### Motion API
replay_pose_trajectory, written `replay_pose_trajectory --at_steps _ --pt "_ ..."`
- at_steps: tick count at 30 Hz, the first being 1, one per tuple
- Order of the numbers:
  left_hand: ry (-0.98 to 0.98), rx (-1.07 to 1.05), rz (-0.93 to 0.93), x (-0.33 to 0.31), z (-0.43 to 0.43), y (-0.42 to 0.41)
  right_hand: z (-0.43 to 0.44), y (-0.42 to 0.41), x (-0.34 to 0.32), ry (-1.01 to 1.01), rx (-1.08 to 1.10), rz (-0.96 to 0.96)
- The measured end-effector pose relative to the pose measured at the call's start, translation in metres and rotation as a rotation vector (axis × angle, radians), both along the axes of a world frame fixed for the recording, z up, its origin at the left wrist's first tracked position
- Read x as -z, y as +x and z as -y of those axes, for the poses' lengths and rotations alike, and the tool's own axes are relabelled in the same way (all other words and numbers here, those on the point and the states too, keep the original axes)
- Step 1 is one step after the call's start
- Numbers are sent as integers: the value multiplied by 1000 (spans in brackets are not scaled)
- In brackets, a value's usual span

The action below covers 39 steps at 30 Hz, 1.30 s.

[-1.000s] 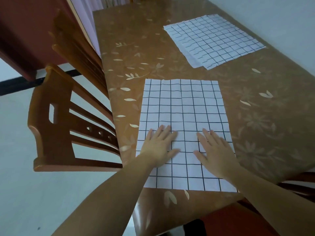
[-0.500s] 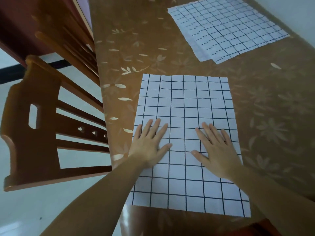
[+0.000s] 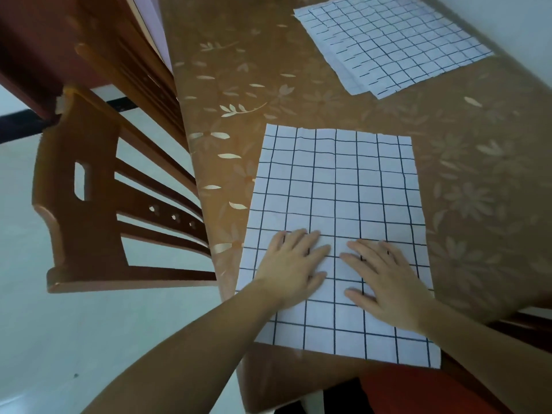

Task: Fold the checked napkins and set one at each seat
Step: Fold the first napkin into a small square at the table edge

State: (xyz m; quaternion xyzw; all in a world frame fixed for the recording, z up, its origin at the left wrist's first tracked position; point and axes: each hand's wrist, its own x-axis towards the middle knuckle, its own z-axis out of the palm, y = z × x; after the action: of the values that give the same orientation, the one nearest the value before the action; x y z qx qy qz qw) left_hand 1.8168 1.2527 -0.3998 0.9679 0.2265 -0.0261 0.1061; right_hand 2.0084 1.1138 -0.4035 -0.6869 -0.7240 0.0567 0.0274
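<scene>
A white napkin with dark checks (image 3: 334, 186) lies flat on the brown floral table (image 3: 478, 180), its near edge at the table's front edge. My left hand (image 3: 294, 265) and my right hand (image 3: 385, 282) rest palm down on its near half, side by side, fingers spread and pointing away from me. Neither hand grips the cloth. A stack of further checked napkins (image 3: 391, 40) lies at the far right of the table, slightly fanned.
A wooden chair (image 3: 98, 210) stands at the table's left side, its slatted back toward the table edge. A second chair (image 3: 119, 55) stands behind it. Pale floor shows at the left. Something red (image 3: 418, 392) sits below the table's near edge.
Both hands have slid toward each other on the napkin, so the gap between them is smaller. The view has tilted and moved closer.
</scene>
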Motion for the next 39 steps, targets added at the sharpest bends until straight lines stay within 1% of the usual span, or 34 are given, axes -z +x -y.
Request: replay_pose_trajectory --at_steps 2,4,7,9,12,14,16,18,19,21,23,25,26,28,31,33,39 --pt "-35 -16 -86 -3 3 -2 13 -12 -6 1 -28 -16" --pt "-64 -24 -152 -6 5 -3 31 -24 -9 -58 -53 -29" --pt "-96 -31 -188 -9 8 -1 59 -41 -6 -134 -61 1" --pt "-101 -50 -156 -8 14 -3 70 -47 -5 -106 -55 9" --pt "-62 -17 -13 -7 35 -15 78 -53 -10 -24 -73 33" --pt "-25 7 54 -8 51 -26 85 -53 -10 -7 -98 46" --pt "-75 -9 -20 -12 62 -36 94 -52 -10 -20 -143 60" --pt "-189 -24 -190 -18 71 -43 104 -48 -8 -6 -168 73" --pt "-237 -27 -261 -23 74 -45 107 -47 -7 11 -145 60" --pt "-297 -28 -344 -32 81 -44 113 -46 -10 36 -77 -31" --pt "-307 -51 -362 -42 91 -45 116 -47 -18 102 -23 -152" --pt "-309 -61 -338 -52 102 -48 115 -50 -33 100 111 -220" --pt "-297 -61 -319 -57 106 -50 113 -53 -43 87 189 -210" --pt "-268 -87 -308 -69 109 -55 110 -51 -60 67 272 -198" --pt "-190 -193 -333 -95 102 -58 104 -41 -84 56 283 -262" --pt "-126 -223 -285 -112 93 -59 99 -32 -99 96 305 -298" --pt "-238 -420 -77 -135 54 -59 81 -13 -138 126 418 -307"
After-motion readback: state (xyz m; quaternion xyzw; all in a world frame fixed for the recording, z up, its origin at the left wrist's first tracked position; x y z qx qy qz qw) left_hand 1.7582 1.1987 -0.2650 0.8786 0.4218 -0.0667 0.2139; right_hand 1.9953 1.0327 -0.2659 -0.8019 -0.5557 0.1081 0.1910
